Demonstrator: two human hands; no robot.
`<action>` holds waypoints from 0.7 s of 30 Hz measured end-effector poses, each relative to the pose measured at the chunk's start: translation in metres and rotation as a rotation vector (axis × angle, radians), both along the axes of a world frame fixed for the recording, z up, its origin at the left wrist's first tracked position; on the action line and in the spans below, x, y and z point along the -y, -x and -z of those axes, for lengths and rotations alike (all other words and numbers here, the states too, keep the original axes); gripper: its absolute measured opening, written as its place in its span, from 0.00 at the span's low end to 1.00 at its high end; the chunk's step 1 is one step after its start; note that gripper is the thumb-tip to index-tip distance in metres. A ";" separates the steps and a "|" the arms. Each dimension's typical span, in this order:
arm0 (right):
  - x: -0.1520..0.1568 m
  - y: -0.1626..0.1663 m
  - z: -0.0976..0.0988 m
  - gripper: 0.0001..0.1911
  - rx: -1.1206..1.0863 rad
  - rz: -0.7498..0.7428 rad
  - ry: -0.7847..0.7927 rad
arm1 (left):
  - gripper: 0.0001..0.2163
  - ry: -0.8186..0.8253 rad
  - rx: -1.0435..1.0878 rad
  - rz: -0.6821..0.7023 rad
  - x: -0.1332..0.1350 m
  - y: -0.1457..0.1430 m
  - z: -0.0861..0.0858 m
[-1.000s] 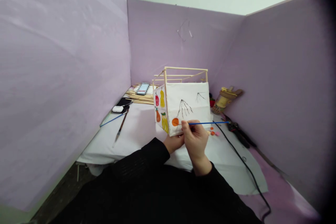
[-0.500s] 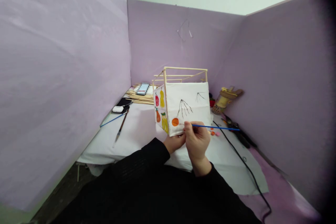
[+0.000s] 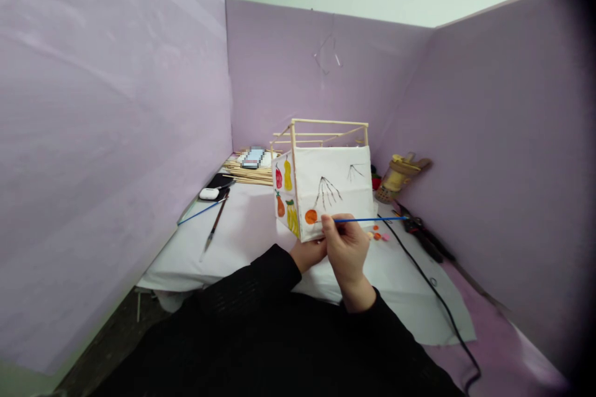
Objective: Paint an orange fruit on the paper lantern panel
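A box-shaped lantern (image 3: 347,198) with white panels and a bare stick frame on top stands tilted a little in front of me. Its left panel bears painted fruits and vegetables; the front one has thin dark branching strokes and an orange disc (image 3: 311,216). My left hand (image 3: 308,253) grips the lantern from below, its fingers mostly hidden behind my right hand. Pinched in my right hand (image 3: 347,248) is a thin blue paintbrush (image 3: 367,219), its tip at the orange disc's right edge and its handle pointing right.
To the left lie a brown-handled brush (image 3: 216,223), another blue brush (image 3: 198,213) and a white earphone case (image 3: 209,194). Thin sticks (image 3: 251,173) are piled behind. Dabs of paint (image 3: 378,236), a black cable (image 3: 428,279), pliers (image 3: 421,239) and a yellow holder (image 3: 397,178) are on the right.
My right hand has shifted slightly left, and the brush's handle end has risen and moved left. The lantern and my left hand stay in place.
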State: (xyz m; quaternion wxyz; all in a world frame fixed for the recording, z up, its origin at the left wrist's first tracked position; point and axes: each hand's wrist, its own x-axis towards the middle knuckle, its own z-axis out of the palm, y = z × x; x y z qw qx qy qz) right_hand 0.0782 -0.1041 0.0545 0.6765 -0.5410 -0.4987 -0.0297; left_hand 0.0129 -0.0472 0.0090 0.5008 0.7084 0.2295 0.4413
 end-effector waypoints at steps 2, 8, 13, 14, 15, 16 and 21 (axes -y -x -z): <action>0.000 0.000 0.000 0.10 -0.006 0.008 -0.003 | 0.10 0.005 -0.006 -0.002 0.000 0.000 0.000; 0.001 0.001 -0.003 0.09 -0.001 0.039 -0.014 | 0.10 -0.015 0.012 -0.024 -0.001 -0.002 0.004; 0.000 0.000 0.001 0.09 -0.029 0.046 -0.032 | 0.09 -0.022 0.023 0.003 -0.002 -0.003 0.005; 0.000 -0.001 0.002 0.09 -0.043 0.041 -0.036 | 0.09 -0.022 0.022 0.009 -0.002 -0.003 0.005; 0.000 -0.001 0.003 0.09 -0.056 0.034 -0.038 | 0.09 -0.019 0.016 0.017 -0.002 -0.003 0.005; 0.000 -0.001 0.003 0.10 -0.066 0.025 -0.036 | 0.09 -0.015 0.009 0.021 -0.002 -0.002 0.005; 0.001 -0.002 0.003 0.10 -0.046 -0.014 0.002 | 0.11 0.036 0.028 -0.014 -0.002 -0.002 0.006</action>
